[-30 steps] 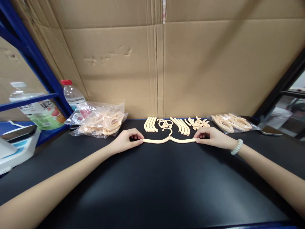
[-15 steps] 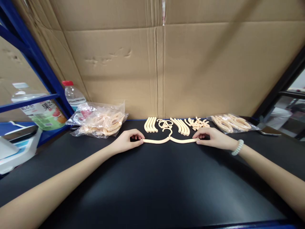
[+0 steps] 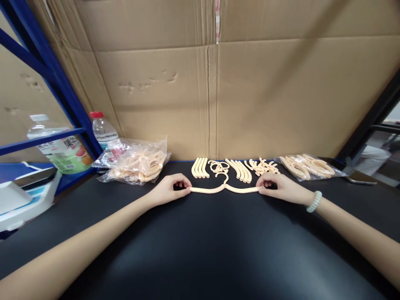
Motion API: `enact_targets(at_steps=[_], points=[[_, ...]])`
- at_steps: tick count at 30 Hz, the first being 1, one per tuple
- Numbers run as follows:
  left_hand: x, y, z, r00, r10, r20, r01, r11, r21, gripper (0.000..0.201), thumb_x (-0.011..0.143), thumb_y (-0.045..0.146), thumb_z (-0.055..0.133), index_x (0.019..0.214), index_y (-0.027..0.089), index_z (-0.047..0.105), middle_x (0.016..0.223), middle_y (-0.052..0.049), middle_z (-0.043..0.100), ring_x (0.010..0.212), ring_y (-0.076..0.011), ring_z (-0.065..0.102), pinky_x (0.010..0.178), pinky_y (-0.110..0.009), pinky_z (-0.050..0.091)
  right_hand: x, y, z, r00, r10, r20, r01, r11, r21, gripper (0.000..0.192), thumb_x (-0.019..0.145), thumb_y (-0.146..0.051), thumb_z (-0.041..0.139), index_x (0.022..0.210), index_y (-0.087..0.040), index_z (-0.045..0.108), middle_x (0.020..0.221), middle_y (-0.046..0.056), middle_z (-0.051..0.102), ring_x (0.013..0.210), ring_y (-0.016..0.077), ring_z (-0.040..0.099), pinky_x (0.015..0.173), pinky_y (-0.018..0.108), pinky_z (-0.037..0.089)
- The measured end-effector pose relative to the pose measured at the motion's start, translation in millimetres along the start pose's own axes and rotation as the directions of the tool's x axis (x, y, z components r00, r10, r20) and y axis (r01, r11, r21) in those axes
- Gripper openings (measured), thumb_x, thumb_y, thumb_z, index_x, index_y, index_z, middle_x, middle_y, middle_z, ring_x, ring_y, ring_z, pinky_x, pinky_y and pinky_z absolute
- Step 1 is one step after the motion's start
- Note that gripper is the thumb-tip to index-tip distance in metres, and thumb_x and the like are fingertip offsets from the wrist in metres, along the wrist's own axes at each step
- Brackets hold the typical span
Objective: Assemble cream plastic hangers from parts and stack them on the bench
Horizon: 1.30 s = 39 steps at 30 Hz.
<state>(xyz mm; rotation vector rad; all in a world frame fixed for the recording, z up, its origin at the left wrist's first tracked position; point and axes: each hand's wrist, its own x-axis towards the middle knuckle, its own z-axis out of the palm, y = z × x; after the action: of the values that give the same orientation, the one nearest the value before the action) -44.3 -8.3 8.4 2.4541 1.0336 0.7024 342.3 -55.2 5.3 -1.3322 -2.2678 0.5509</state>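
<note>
A cream plastic clothes hanger [image 3: 209,191], made of two curved arms and a hook, is stretched between my hands above the black tabletop [image 3: 200,246]. My left hand [image 3: 170,189] pinches the tip of its left arm between thumb and fingers. At the other tip, my right hand [image 3: 276,188] has the same pinch. Just behind the hanger lie a row of left arm pieces [image 3: 200,167], a small heap of hooks [image 3: 215,166], a row of right arm pieces [image 3: 240,171] and a pile of short curved pieces [image 3: 264,167].
Clear bags of cream parts lie at left [image 3: 137,162] and right [image 3: 309,166]. A phone [image 3: 359,180] rests beyond the right bag. Bottles with red [image 3: 103,129] and white caps [image 3: 40,125] stand by the blue frame [image 3: 59,96]. A cardboard wall [image 3: 162,100] closes the back.
The camera view has shifted slightly, so everything appears a little lower and to the right. Both hands keep their pinch on the hanger's ends.
</note>
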Motion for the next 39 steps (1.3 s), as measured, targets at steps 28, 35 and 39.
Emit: enact_targets(at_steps=[28, 35, 39], points=[[-2.4, 0.8, 0.8, 1.000, 0.010, -0.012, -0.011, 1.000, -0.022, 0.015, 0.078, 0.030, 0.063, 0.084, 0.017, 0.066, 0.079, -0.002, 0.063, 0.071, -0.0139, 0.056, 0.067, -0.027, 0.045, 0.9, -4.5, 3.0, 1.000, 0.010, -0.004, -0.010, 0.999, -0.030, 0.032, 0.082, -0.051, 0.053, 0.082, -0.020, 0.062, 0.079, 0.005, 0.061, 0.071, 0.0188, 0.053, 0.068, 0.034, 0.045], [-1.2, -0.2, 1.3, 1.000, 0.002, -0.011, -0.002, 1.000, -0.021, 0.013, 0.077, 0.029, 0.063, 0.082, 0.017, 0.066, 0.079, -0.001, 0.063, 0.070, -0.0139, 0.055, 0.067, -0.027, 0.044, 0.6, -5.8, 2.4, 1.000, 0.016, -0.008, -0.016, 1.000, -0.027, 0.033, 0.082, -0.051, 0.053, 0.081, -0.019, 0.062, 0.078, 0.005, 0.060, 0.070, 0.0183, 0.052, 0.067, 0.033, 0.044], [-0.5, -0.6, 1.2, 1.000, -0.004, -0.001, 0.004, 1.000, -0.015, 0.013, 0.078, 0.030, 0.062, 0.081, 0.017, 0.065, 0.080, -0.001, 0.063, 0.071, -0.0139, 0.054, 0.068, -0.027, 0.044, 0.8, -2.9, 1.6, 1.000, 0.009, 0.000, -0.009, 1.000, -0.010, 0.031, 0.082, -0.049, 0.055, 0.082, -0.018, 0.062, 0.079, 0.005, 0.061, 0.070, 0.0177, 0.052, 0.067, 0.032, 0.044]])
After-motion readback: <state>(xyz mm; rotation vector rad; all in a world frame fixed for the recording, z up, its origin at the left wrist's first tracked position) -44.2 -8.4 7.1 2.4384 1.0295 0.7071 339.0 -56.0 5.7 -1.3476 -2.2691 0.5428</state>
